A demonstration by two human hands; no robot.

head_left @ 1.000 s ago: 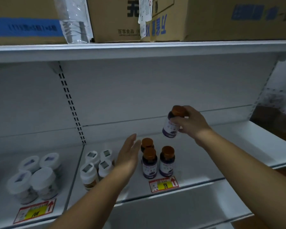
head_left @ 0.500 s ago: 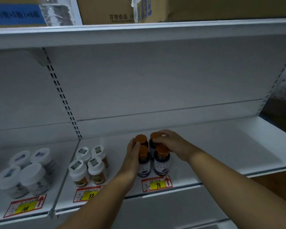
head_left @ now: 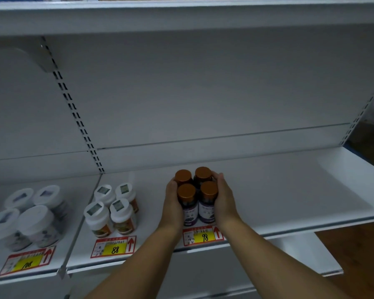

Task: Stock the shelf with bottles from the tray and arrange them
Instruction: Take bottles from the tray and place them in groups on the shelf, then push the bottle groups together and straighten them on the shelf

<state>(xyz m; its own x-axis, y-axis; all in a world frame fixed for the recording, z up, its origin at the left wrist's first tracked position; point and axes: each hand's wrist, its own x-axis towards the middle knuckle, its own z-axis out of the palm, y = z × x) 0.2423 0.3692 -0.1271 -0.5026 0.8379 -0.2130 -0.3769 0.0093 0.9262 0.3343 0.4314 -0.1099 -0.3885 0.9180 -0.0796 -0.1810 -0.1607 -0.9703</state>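
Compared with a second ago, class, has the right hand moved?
Yes. The right hand came down and left toward the 98 tag; it now presses against the bottles.

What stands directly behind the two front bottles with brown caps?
Two more brown-capped bottles stand behind the front pair, only their caps showing. Their bodies are hidden by the front pair, the left hand and the right hand.

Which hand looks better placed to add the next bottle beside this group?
Probably the right hand: bare shelf lies on its side of the four bottles, while the left hand faces the white-capped jars.
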